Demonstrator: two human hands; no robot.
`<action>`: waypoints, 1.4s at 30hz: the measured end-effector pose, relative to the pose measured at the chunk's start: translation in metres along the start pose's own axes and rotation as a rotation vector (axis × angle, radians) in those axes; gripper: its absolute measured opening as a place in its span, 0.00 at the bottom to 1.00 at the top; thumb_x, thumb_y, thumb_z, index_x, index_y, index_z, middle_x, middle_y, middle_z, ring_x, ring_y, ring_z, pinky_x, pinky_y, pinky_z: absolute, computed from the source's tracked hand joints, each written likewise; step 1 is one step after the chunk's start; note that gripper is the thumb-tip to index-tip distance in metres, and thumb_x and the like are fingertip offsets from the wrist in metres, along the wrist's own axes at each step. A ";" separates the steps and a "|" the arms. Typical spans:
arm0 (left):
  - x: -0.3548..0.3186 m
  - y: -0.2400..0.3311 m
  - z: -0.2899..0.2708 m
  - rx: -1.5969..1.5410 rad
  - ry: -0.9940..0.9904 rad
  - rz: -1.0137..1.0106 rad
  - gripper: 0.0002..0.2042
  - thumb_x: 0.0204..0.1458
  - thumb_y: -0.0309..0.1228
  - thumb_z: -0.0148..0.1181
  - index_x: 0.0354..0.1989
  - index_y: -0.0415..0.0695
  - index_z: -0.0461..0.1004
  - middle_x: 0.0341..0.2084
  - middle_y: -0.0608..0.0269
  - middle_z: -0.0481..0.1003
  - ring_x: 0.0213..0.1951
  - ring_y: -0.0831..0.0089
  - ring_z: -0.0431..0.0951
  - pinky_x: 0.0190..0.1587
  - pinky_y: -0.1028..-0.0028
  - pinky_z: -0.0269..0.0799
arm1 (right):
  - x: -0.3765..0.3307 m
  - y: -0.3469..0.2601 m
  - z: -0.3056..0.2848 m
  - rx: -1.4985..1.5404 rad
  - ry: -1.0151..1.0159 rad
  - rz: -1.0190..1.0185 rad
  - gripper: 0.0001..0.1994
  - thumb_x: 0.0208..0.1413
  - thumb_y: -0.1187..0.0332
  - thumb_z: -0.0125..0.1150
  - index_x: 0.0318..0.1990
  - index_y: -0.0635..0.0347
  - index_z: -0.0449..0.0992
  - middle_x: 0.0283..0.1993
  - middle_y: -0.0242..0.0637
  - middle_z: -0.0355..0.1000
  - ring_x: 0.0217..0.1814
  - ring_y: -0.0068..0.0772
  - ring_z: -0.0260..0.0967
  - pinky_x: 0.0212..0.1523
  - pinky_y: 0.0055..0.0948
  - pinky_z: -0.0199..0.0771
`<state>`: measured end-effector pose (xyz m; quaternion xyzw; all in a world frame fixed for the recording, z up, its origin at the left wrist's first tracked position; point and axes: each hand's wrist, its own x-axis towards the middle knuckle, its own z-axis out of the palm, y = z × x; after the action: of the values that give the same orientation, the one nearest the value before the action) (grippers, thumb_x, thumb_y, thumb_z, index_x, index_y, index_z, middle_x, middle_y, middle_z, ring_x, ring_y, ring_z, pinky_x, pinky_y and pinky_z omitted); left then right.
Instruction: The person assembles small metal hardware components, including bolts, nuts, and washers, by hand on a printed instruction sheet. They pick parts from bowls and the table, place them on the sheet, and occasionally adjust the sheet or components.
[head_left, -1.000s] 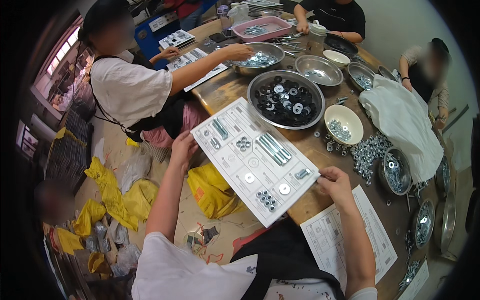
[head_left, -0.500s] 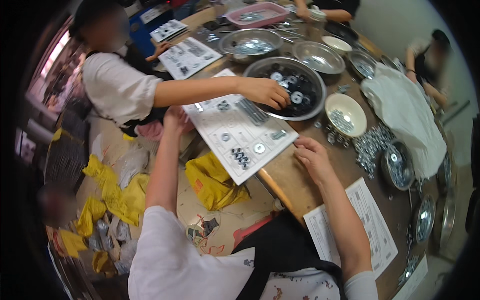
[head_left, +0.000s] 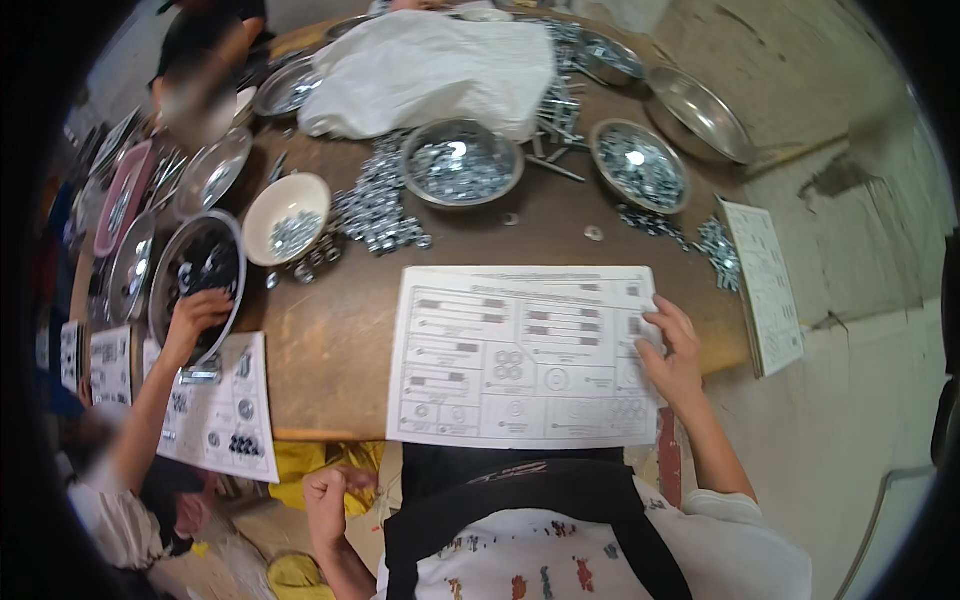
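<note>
My right hand [head_left: 672, 345] rests at the right edge of a white printed sheet [head_left: 470, 345], fingers apart, with thumb and fingertips touching the sheet. Line drawings of hardware in boxes cover that sheet, which lies at the table's near edge in front of me; there may be more sheets under it. Low on the left, beyond the table's edge, my left hand [head_left: 328, 497] is curled closed; its inside is hidden. Farther left lies a white board [head_left: 225, 405] bearing small metal parts. A co-worker's hand reaches above it into a metal bowl [head_left: 215, 225] of black pieces.
A cream bowl [head_left: 288, 215] of small metal parts stands beside a loose pile of nuts [head_left: 382, 200]. Steel bowls [head_left: 460, 165] [head_left: 640, 165] of hardware stand farther back, before a white plastic sack [head_left: 430, 70]. A stack of printed sheets [head_left: 762, 285] sits at the right edge.
My view has swung right, so the board with parts now appears far left. Both my hands have left its edges; the right now touches the printed sheet, the left is drawn in and curled.
</note>
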<state>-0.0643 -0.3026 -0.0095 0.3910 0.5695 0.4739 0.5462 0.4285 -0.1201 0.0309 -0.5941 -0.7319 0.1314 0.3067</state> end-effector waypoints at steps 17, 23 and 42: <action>0.107 0.020 0.131 0.682 -0.007 0.233 0.31 0.60 0.33 0.57 0.68 0.33 0.56 0.72 0.35 0.45 0.72 0.45 0.47 0.72 0.57 0.45 | -0.011 0.060 0.020 0.026 -0.109 0.049 0.28 0.58 0.58 0.60 0.64 0.62 0.67 0.71 0.63 0.54 0.71 0.63 0.53 0.70 0.49 0.52; 0.136 0.083 0.176 0.954 -0.042 0.558 0.27 0.54 0.31 0.62 0.62 0.37 0.65 0.66 0.37 0.56 0.69 0.43 0.55 0.69 0.54 0.52 | 0.097 0.017 -0.008 -0.085 0.072 -0.162 0.27 0.54 0.63 0.64 0.61 0.60 0.69 0.69 0.57 0.59 0.70 0.59 0.57 0.68 0.47 0.59; 0.245 0.038 0.312 0.842 -0.401 0.792 0.20 0.54 0.34 0.60 0.54 0.41 0.73 0.58 0.45 0.67 0.63 0.51 0.63 0.66 0.51 0.57 | 0.406 0.028 0.188 -0.417 -0.111 0.447 0.38 0.50 0.55 0.66 0.61 0.76 0.60 0.53 0.54 0.73 0.52 0.50 0.77 0.45 0.43 0.80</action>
<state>0.2186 -0.0225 -0.0205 0.8368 0.4054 0.2923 0.2234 0.2938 0.3055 -0.0120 -0.7823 -0.6100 0.0750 0.1011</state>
